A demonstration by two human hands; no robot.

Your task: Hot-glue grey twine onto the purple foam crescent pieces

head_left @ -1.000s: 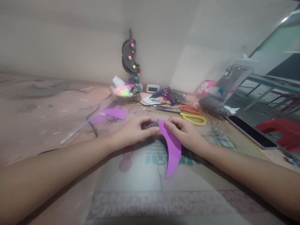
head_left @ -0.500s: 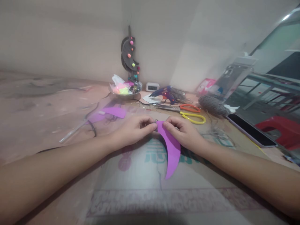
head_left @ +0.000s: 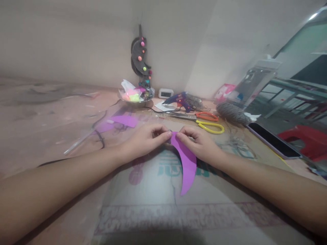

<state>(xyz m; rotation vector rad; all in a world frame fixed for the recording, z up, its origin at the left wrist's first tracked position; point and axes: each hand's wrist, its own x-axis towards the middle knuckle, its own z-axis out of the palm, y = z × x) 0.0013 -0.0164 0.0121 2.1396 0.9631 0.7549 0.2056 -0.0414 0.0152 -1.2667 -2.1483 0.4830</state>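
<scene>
Right hand (head_left: 201, 143), purple crescent (head_left: 188, 166) pinched at top, curving below

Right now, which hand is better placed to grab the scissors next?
Probably the right hand, though it pinches the purple crescent: the scissors' handles lie beyond that hand, farther from the left hand.

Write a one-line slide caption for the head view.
Right hand pinching a purple crescent near its top, left hand at its edge, scissors and glue gun beyond.
</scene>
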